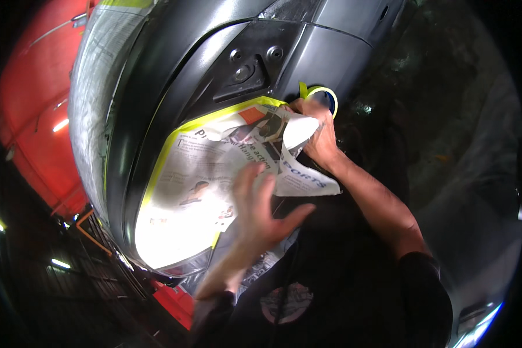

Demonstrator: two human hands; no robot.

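Newspaper [200, 156] covers a window on a dark car door [330, 52], its upper and left edges bordered by bright yellow masking tape [168, 142]. My right hand [319, 130] is closed at the paper's upper right corner, gripping a roll of yellow masking tape [333, 100]; a short strip sticks up beside it. Below this hand a loose flap of newspaper [307, 177] curls away from the door. My left hand [258, 211], slightly blurred, hovers over the paper's lower part with fingers spread and nothing in them. Whether it touches the paper is unclear.
A triangular recess with bolt holes [242, 72] lies above the papered area. Translucent plastic sheeting [90, 98] drapes the car at the left. Beyond it is a red surface [37, 127]. Dark floor [441, 98] stretches along the right.
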